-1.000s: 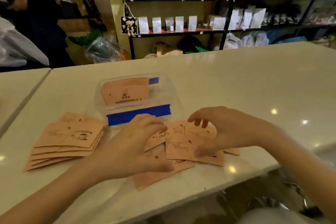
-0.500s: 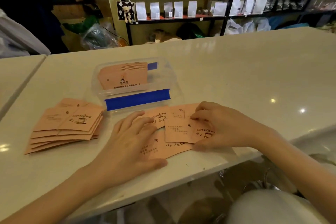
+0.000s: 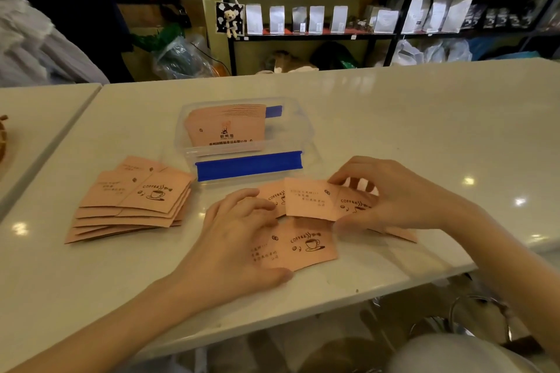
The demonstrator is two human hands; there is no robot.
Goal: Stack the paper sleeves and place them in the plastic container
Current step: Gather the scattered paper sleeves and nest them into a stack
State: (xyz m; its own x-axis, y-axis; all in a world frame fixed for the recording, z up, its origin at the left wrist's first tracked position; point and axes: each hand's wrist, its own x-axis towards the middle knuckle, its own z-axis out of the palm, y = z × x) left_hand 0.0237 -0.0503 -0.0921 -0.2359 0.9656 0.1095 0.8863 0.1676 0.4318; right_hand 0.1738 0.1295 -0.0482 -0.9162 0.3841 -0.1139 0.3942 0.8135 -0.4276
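Observation:
A clear plastic container point(image 3: 306, 130) with a blue clip stands mid-table and holds a leaning bundle of pink paper sleeves point(image 3: 225, 127). To its left lies a fanned stack of sleeves point(image 3: 130, 203). In front of the container, a few loose sleeves overlap: one with text point(image 3: 307, 200) and one with a coffee-cup print point(image 3: 306, 247). My left hand point(image 3: 239, 239) lies palm down on the left part of the cup-print sleeve, thumb at its near corner. My right hand point(image 3: 394, 194) pinches another coffee-print sleeve point(image 3: 353, 206) between fingertips and thumb.
The white table's near edge point(image 3: 394, 285) runs just below the loose sleeves. A second table point(image 3: 36, 118) adjoins on the left. Shelves with white bags point(image 3: 315, 20) stand behind. A person in dark clothes point(image 3: 69, 9) is at the far left. A metal stool point(image 3: 478, 315) shows below.
Both hands came down onto the loose sleeves. My left hand now rests flat on one, and my right hand's fingers have closed on the edges of another.

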